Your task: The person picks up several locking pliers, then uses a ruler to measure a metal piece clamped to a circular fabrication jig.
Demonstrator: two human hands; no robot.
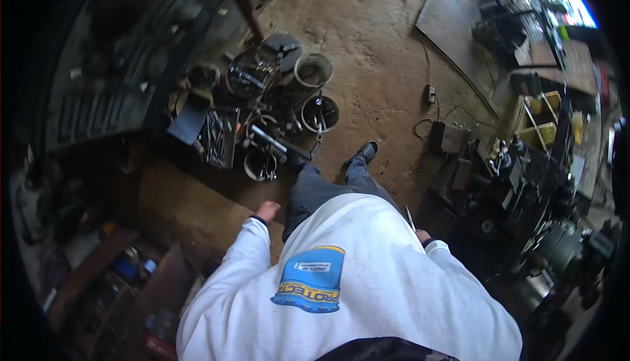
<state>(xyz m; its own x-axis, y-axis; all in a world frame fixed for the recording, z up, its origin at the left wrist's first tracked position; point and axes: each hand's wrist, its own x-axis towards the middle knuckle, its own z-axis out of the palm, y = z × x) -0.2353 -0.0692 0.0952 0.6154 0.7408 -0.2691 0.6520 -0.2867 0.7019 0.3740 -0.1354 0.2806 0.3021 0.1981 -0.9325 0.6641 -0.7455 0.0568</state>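
My left hand (268, 211) hangs beside my left thigh, below the buckets. Its fingers are foreshortened and small, so their grip is unclear, and no object shows in it. At my right hip my right hand (424, 235) is partly hidden by my white sweatshirt. From it sticks a thin, pale, pointed metal piece (410, 218), and the hand seems closed on its lower end. The exact kind of piece cannot be made out. Both hands are away from the benches and containers.
Several buckets of metal parts, among them a round bucket (314, 70), crowd the floor ahead on the left. A bin of metal rods (216, 138) stands beside them. Dark machinery (512, 184) lines the right side. A cable (428, 65) runs across the brown floor (367, 52).
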